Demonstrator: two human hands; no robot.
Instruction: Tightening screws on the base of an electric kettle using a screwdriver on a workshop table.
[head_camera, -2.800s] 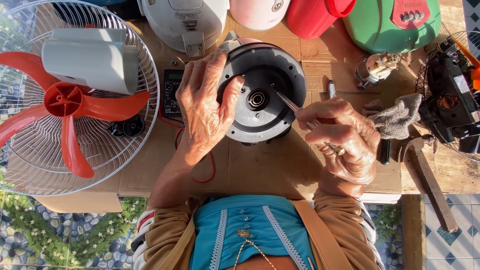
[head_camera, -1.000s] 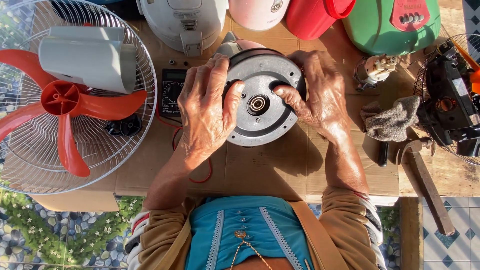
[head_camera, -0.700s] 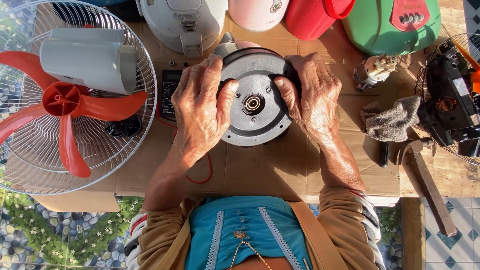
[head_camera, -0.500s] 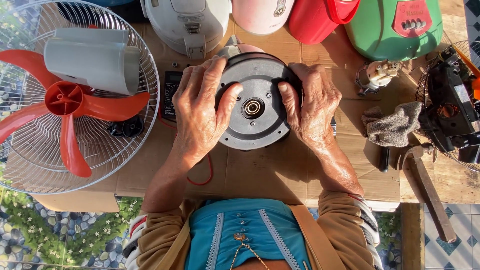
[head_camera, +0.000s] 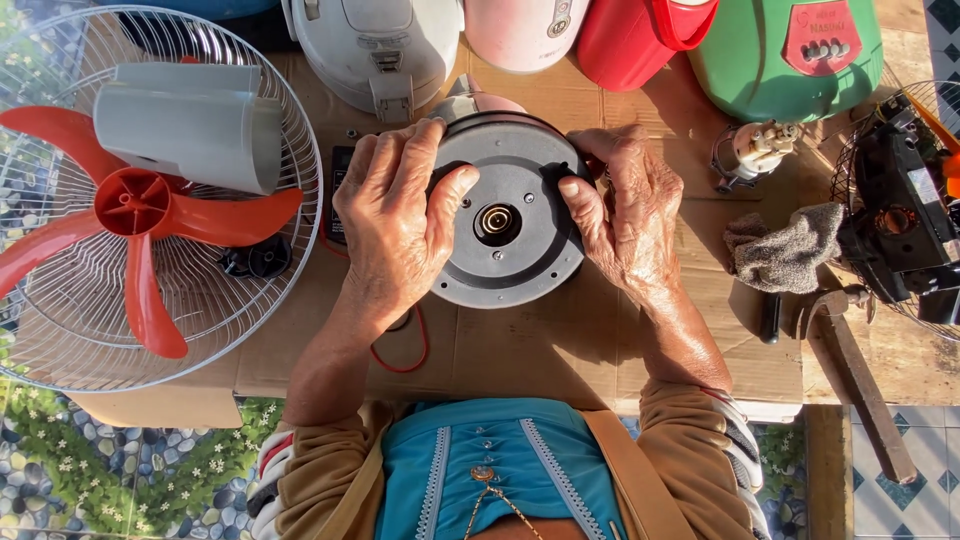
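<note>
Gone from our right hand (head_camera: 628, 210) is the thin metal tool we held a moment ago; now that hand is on the round grey motor (head_camera: 505, 225) too. Our left hand (head_camera: 395, 225) sits where it was, on the left side of the motor.

We hold the motor between both hands, over the brown cardboard (head_camera: 560, 340) on the table. Each hand is curled tight around the rim, with the thumb pressed on the flat grey face. The motor is right in the middle, so no hand is nearer than the other. Its flat face looks up at us. Its middle hole (head_camera: 497, 221) points straight up at us too, so the long line through the motor runs from us down to the table.

We count one motor and two hands. On the left lies one fan cage (head_camera: 250, 300) with one red blade (head_camera: 130, 210) that has three wings. Along the top stand four pots: white, pink, red and green. On the right we see one grey rag (head_camera: 785, 245), one hammer (head_camera: 855, 370) and one more motor in a wire cage (head_camera: 900, 215).
</note>
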